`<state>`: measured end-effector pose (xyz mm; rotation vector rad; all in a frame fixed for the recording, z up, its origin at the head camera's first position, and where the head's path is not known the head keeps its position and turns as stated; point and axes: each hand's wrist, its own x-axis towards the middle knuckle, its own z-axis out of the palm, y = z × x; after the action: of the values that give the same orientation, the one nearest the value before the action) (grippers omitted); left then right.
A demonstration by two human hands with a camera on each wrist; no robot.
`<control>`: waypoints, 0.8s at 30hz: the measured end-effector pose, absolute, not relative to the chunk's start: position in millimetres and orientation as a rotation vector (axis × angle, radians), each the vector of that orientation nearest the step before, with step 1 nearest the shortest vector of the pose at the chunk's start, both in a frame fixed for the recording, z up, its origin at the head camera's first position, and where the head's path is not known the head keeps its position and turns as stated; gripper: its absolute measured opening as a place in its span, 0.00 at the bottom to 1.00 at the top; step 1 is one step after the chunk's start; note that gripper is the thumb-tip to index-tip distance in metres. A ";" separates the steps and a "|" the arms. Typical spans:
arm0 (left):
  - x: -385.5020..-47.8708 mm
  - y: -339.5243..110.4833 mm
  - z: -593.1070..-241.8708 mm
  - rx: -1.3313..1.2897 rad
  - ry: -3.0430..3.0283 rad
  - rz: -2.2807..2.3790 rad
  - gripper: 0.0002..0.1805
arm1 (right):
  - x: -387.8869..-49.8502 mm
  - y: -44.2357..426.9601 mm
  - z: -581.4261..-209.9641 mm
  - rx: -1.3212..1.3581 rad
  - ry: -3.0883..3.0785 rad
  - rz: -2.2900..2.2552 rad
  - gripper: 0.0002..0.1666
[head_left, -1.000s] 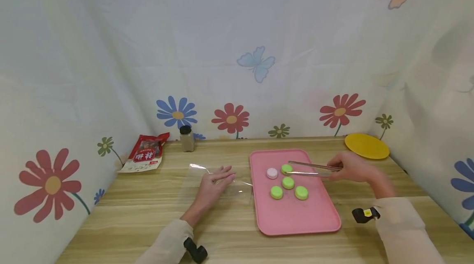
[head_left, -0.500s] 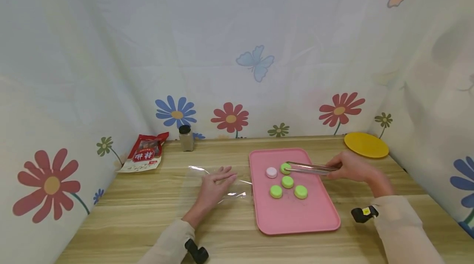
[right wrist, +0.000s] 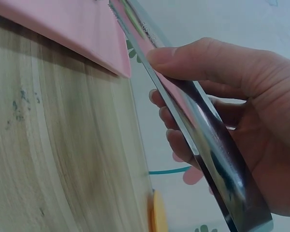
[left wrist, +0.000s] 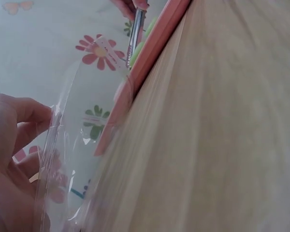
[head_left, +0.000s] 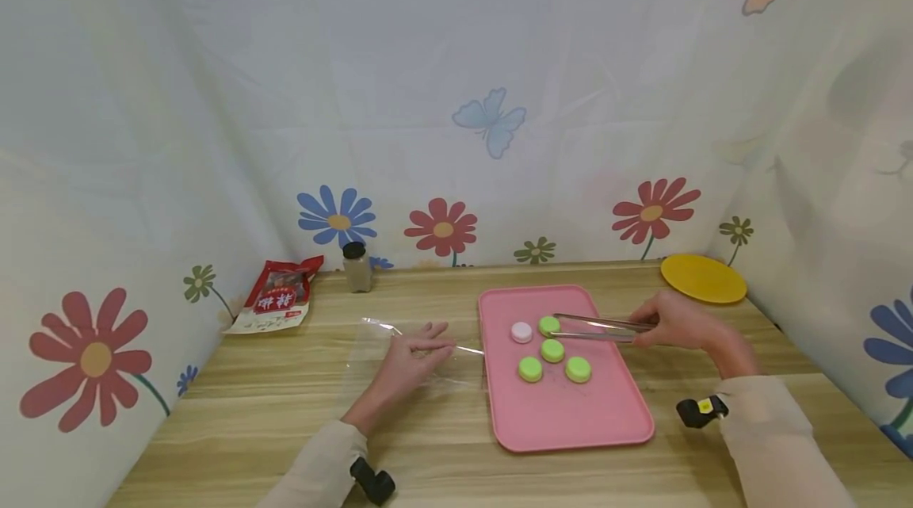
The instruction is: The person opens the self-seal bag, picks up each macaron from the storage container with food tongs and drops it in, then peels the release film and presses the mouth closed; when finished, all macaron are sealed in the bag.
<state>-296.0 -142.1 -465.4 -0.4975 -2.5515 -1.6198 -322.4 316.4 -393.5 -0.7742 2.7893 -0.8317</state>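
Note:
In the head view my right hand (head_left: 674,320) holds metal tongs (head_left: 602,326) by their rear part, thumb on one arm and fingers on the other. The tong tips lie at a green macaron (head_left: 548,326) on the pink tray (head_left: 571,421); whether they touch it is unclear. A pink macaron (head_left: 521,332) and more green macarons (head_left: 552,350) lie nearby. Left of the tray, my left hand (head_left: 408,361) is at a clear plastic bag (head_left: 367,357). Its bent fingers pinch the bag's edge (left wrist: 55,125) in the left wrist view.
A red and white food packet (head_left: 276,298) and a black-capped jar (head_left: 358,270) stand at the back left. At the back right lies a yellow plate (head_left: 704,279). A flowered curtain (head_left: 428,96) closes off the wooden table (head_left: 442,468) behind and on the sides.
The tong arms drew closer together around the far green macaron half a second ago, and now stand slightly wider apart. My left hand stays at the bag, whose film has shifted a little.

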 end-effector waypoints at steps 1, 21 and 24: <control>-295.7 -142.2 -465.1 -0.499 -2.555 -1.620 0.16 | -322.6 316.0 -394.0 -0.774 2.792 -0.827 0.17; -296.4 -142.7 -466.8 -0.687 -2.524 -1.369 0.17 | -322.0 313.3 -395.7 -0.762 2.818 -0.784 0.17; -296.1 -143.0 -466.9 -0.699 -2.528 -1.373 0.16 | -322.5 313.0 -396.2 -0.784 2.820 -0.772 0.16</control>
<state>-296.1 -143.0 -466.9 -0.6994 -2.5280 -1.3735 -322.5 313.0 -396.2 -0.7837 2.8204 -0.7724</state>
